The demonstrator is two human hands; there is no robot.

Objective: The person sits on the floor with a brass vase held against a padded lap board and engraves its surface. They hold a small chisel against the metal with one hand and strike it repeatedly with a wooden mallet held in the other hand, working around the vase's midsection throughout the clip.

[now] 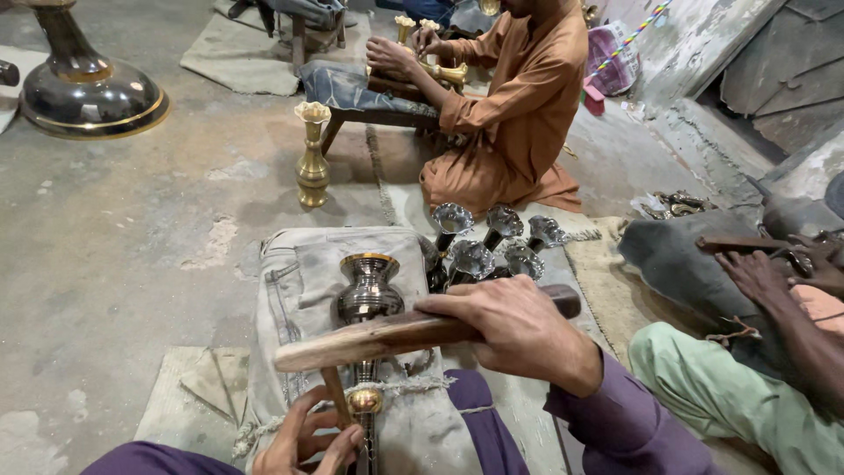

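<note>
A dark polished metal vase point(369, 295) with a brass rim and a brass knob lower down lies on a cloth-covered block point(303, 281) in front of me, tied with string. My right hand point(514, 330) grips a wooden mallet point(378, 340), held across the vase. My left hand point(308, 437) pinches a thin wooden-handled tool point(335, 393) beside the vase's brass knob.
Several dark flared vases point(492, 242) stand just beyond the block. A brass vase point(312, 154) stands on the concrete floor. A person in orange point(514, 105) sits working at a bench with brass pieces. Another person's hands point(782, 273) work at right. A large dark base point(88, 92) stands far left.
</note>
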